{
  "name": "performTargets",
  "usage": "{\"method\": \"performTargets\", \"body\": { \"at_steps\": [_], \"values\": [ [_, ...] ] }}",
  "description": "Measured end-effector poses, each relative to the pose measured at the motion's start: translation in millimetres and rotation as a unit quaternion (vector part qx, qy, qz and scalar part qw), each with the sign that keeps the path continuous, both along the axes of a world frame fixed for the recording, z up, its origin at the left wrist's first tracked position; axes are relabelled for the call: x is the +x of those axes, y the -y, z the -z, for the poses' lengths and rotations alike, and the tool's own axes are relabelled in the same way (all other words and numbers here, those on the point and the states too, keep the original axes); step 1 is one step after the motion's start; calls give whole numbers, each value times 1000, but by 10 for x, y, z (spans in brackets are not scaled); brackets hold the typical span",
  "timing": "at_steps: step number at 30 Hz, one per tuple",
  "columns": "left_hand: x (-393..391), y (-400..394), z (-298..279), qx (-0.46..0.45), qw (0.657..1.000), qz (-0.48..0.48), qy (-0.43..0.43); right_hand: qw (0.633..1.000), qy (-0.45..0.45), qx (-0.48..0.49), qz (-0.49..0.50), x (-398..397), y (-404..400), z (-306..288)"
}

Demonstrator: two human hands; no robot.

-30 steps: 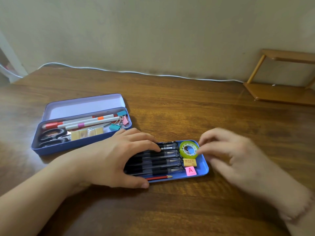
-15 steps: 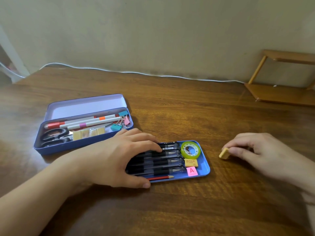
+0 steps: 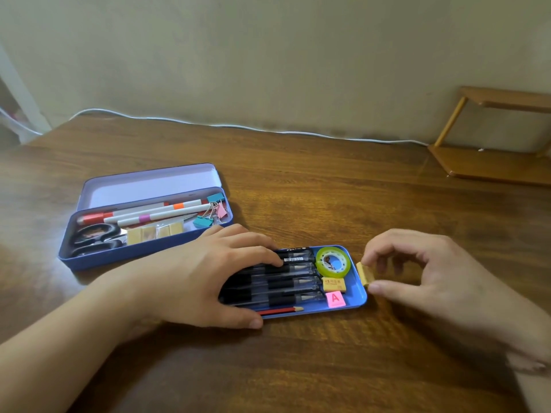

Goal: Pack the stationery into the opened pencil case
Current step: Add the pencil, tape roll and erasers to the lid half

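A blue inner tray (image 3: 356, 296) lies on the table with several black pens (image 3: 286, 283), a red pencil (image 3: 281, 310), a green tape roll (image 3: 333, 261), a yellow eraser (image 3: 334, 284) and a pink eraser (image 3: 335, 299). My left hand (image 3: 208, 275) rests flat on the pens, its thumb at the tray's near edge. My right hand (image 3: 435, 278) pinches a small yellow eraser (image 3: 364, 274) between thumb and forefinger just above the tray's right end. The opened blue pencil case (image 3: 98, 259) sits to the left, holding scissors (image 3: 95, 238), markers (image 3: 155, 213) and binder clips (image 3: 213, 211).
The case's lid (image 3: 149, 186) stands open behind it. A white cable (image 3: 253, 128) runs along the wall at the table's far edge. A small wooden shelf (image 3: 492, 162) stands at the far right. The brown wooden table (image 3: 313, 368) extends toward me.
My right hand picked the yellow eraser up off the table at the right and carried it left to the tray's right end. My left hand stayed on the pens.
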State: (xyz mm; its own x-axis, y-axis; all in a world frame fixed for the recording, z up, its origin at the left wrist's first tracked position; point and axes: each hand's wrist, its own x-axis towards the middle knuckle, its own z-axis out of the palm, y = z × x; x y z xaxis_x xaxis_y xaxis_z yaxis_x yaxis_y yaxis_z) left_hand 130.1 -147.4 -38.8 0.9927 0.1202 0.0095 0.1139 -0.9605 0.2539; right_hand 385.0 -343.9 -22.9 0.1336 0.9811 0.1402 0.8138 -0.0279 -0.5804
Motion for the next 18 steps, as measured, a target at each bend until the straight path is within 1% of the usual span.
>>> {"method": "performTargets", "body": {
  "at_steps": [3, 11, 13, 15, 18],
  "values": [
    [3, 5, -4, 5, 1000, -1, 4, 999, 15, -19, -47, -84, -38, 63],
    [7, 1, -8, 1, 1000, -1, -3, 995, 39, -64, -69, -42, -38, 95],
    [6, 0, -2, 2, 1000, 0, -4, 994, 62, -52, -74, -46, -29, 103],
    [6, -1, 0, 4, 1000, 0, 0, 994, 80, -17, -78, -77, -21, 97],
    [8, -3, 2, 3, 1000, 0, -1, 991, 81, -1, -108, -155, -30, 91]
  ]
}}
